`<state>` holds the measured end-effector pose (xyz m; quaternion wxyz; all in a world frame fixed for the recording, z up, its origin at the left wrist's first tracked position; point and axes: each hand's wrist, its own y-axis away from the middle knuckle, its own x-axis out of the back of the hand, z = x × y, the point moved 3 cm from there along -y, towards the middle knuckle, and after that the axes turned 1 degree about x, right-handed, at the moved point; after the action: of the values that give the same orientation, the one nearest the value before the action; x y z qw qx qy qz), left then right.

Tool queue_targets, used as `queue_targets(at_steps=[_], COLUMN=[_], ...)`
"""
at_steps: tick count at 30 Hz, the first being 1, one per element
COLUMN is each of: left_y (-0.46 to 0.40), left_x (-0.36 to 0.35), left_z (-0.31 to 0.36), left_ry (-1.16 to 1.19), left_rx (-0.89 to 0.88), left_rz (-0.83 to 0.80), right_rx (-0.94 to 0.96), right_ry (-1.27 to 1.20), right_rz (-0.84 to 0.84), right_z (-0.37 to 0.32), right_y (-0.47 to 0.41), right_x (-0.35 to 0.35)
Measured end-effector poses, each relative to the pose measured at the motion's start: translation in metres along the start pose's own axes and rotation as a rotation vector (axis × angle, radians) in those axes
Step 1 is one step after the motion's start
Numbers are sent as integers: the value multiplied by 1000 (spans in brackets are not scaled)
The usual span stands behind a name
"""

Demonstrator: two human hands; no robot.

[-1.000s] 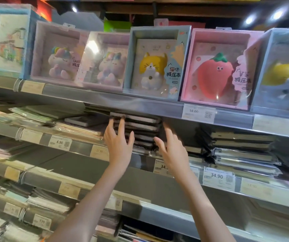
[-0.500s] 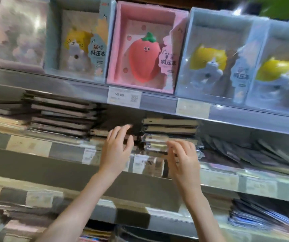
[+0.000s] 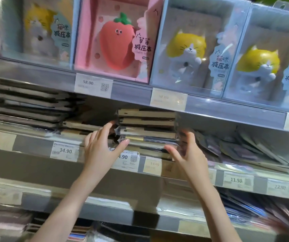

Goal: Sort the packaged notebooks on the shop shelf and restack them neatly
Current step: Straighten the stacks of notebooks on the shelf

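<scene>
Both hands, left hand (image 3: pixel 100 148) & right hand (image 3: pixel 187 152), flank notebook stack (image 3: pixel 147 130), open.

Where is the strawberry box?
The pink strawberry box stands on the top shelf, left of centre in the head view, between two cat boxes.

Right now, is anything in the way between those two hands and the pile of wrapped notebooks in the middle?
Nothing visible. The left hand and right hand flank the stack of plastic-wrapped brown notebooks, fingers open at its sides.
</scene>
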<state>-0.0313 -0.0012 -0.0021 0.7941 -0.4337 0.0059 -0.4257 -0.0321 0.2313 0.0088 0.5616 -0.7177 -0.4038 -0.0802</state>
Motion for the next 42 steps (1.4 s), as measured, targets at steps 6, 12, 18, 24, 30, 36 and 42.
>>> queue_targets(at_steps=[6,12,18,24,30,36,42], left_y=[-8,-12,-19,-15,-15,-11,-8], left_x=[-4,-6,-5,-2,-5,-8,-7], left_z=[-7,-4,-4,-10,-12,-5,-11], left_ry=[5,-17,-146,-183,-79,28,-15], left_rx=[28,18,-72,-265,-269,-178,-114], left_rz=[-60,-23,-85,-136,-106,-100,-95], right_rx=[-57,-96,-127,-160,-177,-114,-113], right_ry=[33,39,40,-92,-113,-113,-193], right_rz=[-3,35,70,3,-4,-102,-235], right_z=[-4,-6,-10,-12,-10,4,7], right_y=[-1,-2,4,12,13,8,-9], right_x=[3,3,-6,-9,-9,3,12])
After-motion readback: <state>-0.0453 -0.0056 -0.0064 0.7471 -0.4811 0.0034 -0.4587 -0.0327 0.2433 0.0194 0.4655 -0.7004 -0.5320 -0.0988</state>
